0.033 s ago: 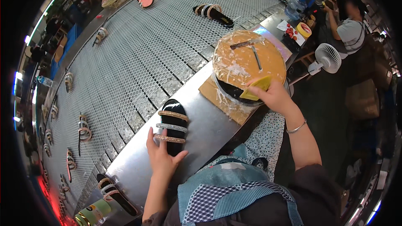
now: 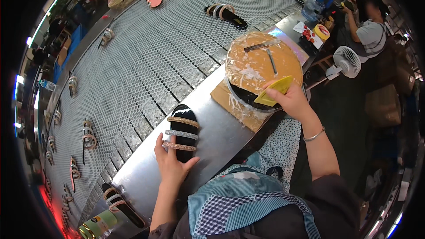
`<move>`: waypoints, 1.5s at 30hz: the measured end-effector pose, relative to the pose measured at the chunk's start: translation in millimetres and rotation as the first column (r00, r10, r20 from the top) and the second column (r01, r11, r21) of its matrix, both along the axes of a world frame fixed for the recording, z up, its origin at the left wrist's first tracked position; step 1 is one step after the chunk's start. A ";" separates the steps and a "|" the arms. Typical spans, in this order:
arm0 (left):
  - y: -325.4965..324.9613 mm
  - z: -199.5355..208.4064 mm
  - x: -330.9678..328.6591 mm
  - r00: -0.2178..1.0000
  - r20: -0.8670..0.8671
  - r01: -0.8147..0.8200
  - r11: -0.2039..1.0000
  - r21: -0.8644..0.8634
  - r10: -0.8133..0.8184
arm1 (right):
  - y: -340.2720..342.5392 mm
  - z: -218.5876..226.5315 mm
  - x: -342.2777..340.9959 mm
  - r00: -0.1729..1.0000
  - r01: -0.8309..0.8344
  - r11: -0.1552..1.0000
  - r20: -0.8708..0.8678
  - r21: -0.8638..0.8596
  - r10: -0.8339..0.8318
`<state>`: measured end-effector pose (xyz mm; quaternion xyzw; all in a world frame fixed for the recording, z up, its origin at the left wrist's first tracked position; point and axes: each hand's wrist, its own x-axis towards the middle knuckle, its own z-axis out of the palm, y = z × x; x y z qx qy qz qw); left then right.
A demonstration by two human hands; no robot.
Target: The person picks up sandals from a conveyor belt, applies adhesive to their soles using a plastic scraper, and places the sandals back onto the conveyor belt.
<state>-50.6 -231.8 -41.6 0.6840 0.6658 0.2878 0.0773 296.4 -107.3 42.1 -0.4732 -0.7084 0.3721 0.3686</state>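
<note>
A black slide sandal (image 2: 183,126) with glittery gold, silver and rose-gold straps lies on the metal ledge. My left hand (image 2: 171,168) grips its near end, one finger tucked under the rose-gold strap and the thumb along the side. In my right hand (image 2: 292,101) is a yellow scraper (image 2: 274,91), pinched between thumb and fingers. The scraper is tilted over the near rim of a round tub (image 2: 243,95), whose orange-brown cover (image 2: 252,57) is wrapped in plastic with whitish smears. The fingertips behind the scraper are partly hidden.
A conveyor with white mesh (image 2: 146,71) carries several strappy sandals. Cardboard (image 2: 234,110) lies under the tub. Another sandal (image 2: 124,206) and a green can (image 2: 98,225) stand at lower left. A water jug (image 2: 312,8), yellow tape roll (image 2: 321,31) and fan (image 2: 346,62) are at right. Co-workers sit beyond.
My right hand has turned the yellow scraper slightly, so more of its face shows and its upper corner sits farther right. My left hand and the sandal have barely moved.
</note>
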 end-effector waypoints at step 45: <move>49.4 33.1 61.1 -0.270 0.731 0.869 0.485 -0.094 0.627 | -25.5 31.4 -36.7 0.855 -0.442 0.764 -0.038 0.470 0.518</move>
